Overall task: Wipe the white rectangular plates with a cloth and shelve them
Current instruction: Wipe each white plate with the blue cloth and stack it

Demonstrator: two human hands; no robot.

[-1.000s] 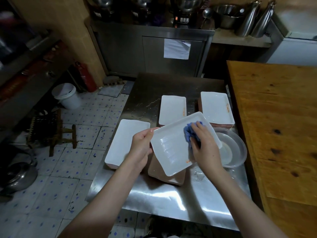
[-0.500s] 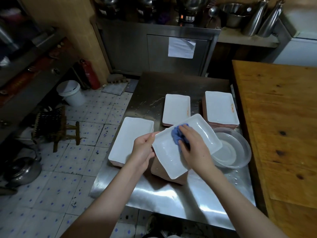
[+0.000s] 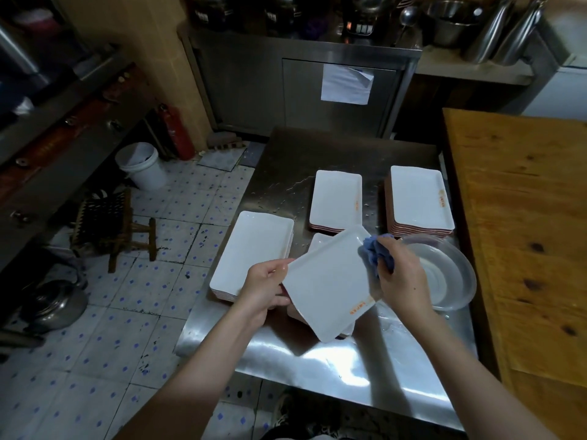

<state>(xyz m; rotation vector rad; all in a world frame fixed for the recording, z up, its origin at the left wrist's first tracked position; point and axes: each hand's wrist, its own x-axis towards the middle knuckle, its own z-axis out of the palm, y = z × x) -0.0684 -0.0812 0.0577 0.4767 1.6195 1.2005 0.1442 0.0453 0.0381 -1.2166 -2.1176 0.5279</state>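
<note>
Right, the plate is up off the counter, tilted, above the near stack. The left hand has its grip clamped on the plate's left corner. The right hand has its grip bunched round the blue cloth, pressed at the plate's far-right edge. So the plate sits between the hands, its face running left and toward the body from the cloth; I'd expect the next stroke that way. Can't call the long axis, the tilt foreshortens it. For set-down, the left stack is just beside the left hand.
</note>
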